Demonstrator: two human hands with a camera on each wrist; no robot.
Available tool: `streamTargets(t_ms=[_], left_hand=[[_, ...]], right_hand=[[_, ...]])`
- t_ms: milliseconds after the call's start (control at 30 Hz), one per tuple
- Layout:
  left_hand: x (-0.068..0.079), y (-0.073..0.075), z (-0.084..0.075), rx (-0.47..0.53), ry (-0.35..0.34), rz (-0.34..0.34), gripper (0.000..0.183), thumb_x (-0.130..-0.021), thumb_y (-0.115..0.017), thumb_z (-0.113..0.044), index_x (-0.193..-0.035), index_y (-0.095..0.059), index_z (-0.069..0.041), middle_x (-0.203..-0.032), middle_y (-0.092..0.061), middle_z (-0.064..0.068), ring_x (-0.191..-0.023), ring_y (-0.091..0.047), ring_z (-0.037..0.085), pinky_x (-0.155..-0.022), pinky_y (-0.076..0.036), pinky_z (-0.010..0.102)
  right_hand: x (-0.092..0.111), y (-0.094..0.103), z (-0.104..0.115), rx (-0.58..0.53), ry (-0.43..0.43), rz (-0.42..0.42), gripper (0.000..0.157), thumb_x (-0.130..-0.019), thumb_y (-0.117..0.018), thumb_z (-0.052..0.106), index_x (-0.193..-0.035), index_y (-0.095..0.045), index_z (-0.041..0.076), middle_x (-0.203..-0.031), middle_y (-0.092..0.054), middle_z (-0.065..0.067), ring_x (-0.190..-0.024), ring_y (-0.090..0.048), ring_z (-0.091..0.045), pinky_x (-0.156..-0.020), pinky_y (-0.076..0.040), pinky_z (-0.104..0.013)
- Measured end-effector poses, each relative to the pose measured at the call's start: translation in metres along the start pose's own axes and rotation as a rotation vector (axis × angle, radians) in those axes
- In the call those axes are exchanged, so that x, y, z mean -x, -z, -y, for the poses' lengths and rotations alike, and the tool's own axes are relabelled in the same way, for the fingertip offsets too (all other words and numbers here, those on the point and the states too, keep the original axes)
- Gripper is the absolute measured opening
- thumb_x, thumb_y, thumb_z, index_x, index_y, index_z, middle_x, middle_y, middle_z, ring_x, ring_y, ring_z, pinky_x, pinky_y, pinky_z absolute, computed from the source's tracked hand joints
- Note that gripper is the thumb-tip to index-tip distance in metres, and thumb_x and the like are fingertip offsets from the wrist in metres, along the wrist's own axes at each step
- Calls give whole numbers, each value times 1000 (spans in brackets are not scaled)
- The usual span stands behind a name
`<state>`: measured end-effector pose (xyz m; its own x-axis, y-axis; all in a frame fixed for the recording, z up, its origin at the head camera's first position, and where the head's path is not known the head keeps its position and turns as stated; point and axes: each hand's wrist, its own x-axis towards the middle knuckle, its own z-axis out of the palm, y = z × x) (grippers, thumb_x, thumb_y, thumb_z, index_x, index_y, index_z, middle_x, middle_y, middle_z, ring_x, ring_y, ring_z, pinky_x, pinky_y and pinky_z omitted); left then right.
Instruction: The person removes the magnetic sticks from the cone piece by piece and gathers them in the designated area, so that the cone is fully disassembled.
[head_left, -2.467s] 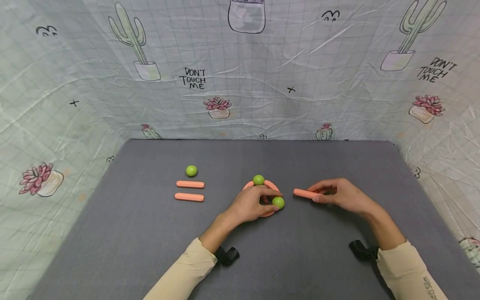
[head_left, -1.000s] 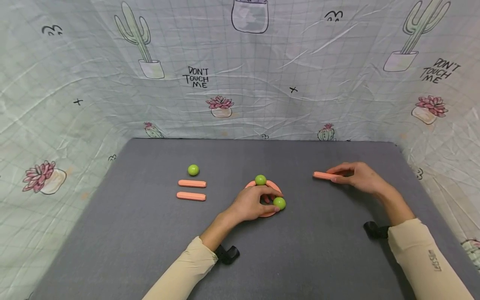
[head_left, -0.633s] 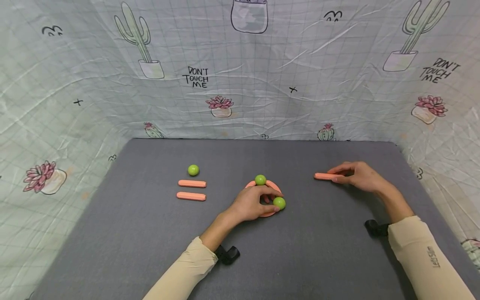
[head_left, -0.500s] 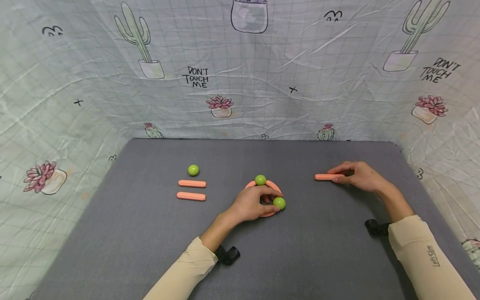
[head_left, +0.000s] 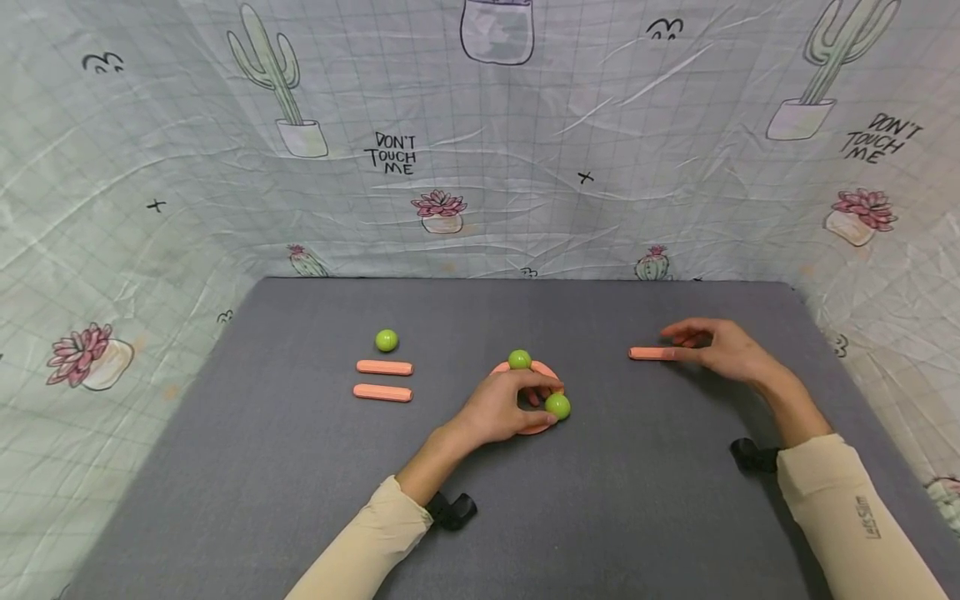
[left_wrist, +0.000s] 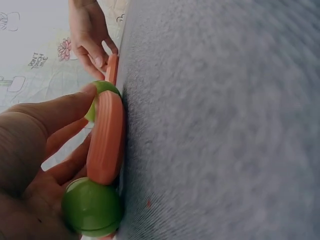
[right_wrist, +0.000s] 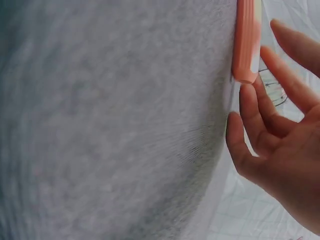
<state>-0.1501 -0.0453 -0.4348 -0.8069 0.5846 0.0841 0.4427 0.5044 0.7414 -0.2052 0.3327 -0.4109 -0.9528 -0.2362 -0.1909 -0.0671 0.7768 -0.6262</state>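
My left hand (head_left: 495, 408) lies over an orange ring (head_left: 546, 368) made of curved pieces with green balls between them. Thumb and index finger pinch it at the green ball (head_left: 557, 406) on its right. In the left wrist view a ridged orange piece (left_wrist: 106, 140) runs between that ball and a nearer green ball (left_wrist: 92, 207); my palm covers much of the ring. A straight orange ridged stick (head_left: 649, 353) lies on the table to the right. My right hand (head_left: 723, 347) hovers at its right end, fingers spread and loose around nothing in the right wrist view.
Two more orange sticks, an upper stick (head_left: 385, 367) and a lower stick (head_left: 382, 392), lie parallel on the left of the grey table (head_left: 300, 483). A loose green ball (head_left: 386, 340) sits behind them. A printed cloth (head_left: 337, 217) rises behind the table.
My right hand carried the orange stick to the right and back, set it down on the table, and loosened its fingers from it. The left hand has stayed on the ring.
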Motion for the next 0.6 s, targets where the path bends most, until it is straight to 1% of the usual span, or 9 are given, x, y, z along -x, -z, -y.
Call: streamTargets(t_ms=[67, 167, 267, 300, 367, 400, 467, 533, 600], left_hand=[[0, 1, 0, 32, -4, -22, 36, -87, -85, -13, -122, -77, -11, -110, -77, 2, -96, -72, 19, -88, -57, 26], [1, 4, 1, 74, -4, -67, 28, -87, -84, -9, -114, -79, -14, -112, -77, 1, -95, -71, 18, -85, -58, 26], [2, 9, 3, 73, -4, -150, 24, -88, -82, -9, -111, -80, -15, -108, -76, 3, -93, -70, 17, -79, -58, 26], [3, 10, 3, 73, -11, -185, 24, -89, -82, -8, -111, -79, -14, -106, -76, 5, -92, -70, 18, -78, -58, 28], [4, 14, 5, 60, -19, -253, 24, -88, -82, -7, -112, -79, -11, -102, -75, 8, -91, -70, 21, -77, -58, 33], [4, 16, 6, 55, -18, -280, 24, -88, -82, -7, -111, -79, -10, -102, -74, 9, -91, -70, 23, -76, -57, 34], [4, 19, 8, 55, -15, -311, 23, -89, -82, -6, -111, -78, -8, -102, -74, 10, -92, -70, 25, -76, -57, 36], [5, 20, 9, 48, -9, -317, 23, -88, -82, -7, -111, -78, -8, -103, -74, 11, -93, -69, 27, -76, -56, 38], [7, 21, 9, 37, 1, -306, 24, -89, -83, -8, -112, -78, -8, -104, -74, 12, -94, -69, 28, -78, -57, 38]], right_hand=[[2, 0, 4, -11, -11, -20, 55, -98, -73, 43, -141, -64, 9, -136, -66, -20, -112, -62, -23, -82, -52, -26], [2, -2, 10, -25, -6, -46, 55, -100, -71, 41, -142, -62, 7, -137, -64, -23, -116, -63, -32, -81, -53, -32], [2, -5, 18, -30, 12, -68, 54, -102, -68, 40, -142, -61, 5, -142, -60, -25, -125, -60, -40, -87, -53, -41], [2, -7, 21, -35, 20, -76, 53, -102, -68, 39, -142, -61, 5, -144, -59, -26, -126, -59, -41, -89, -53, -44], [2, -12, 27, -51, 25, -86, 52, -103, -67, 39, -141, -62, 5, -145, -58, -24, -127, -59, -41, -92, -52, -47], [2, -14, 30, -57, 29, -89, 51, -103, -67, 39, -141, -62, 6, -145, -58, -23, -126, -59, -40, -93, -51, -46], [2, -19, 36, -65, 44, -101, 48, -103, -67, 38, -140, -63, 7, -142, -59, -21, -122, -61, -37, -92, -51, -43], [3, -24, 41, -72, 65, -108, 45, -103, -67, 37, -138, -65, 8, -137, -63, -19, -118, -63, -36, -89, -51, -39], [3, -29, 46, -68, 104, -119, 41, -103, -68, 33, -135, -66, 7, -130, -67, -17, -113, -66, -33, -87, -53, -35]])
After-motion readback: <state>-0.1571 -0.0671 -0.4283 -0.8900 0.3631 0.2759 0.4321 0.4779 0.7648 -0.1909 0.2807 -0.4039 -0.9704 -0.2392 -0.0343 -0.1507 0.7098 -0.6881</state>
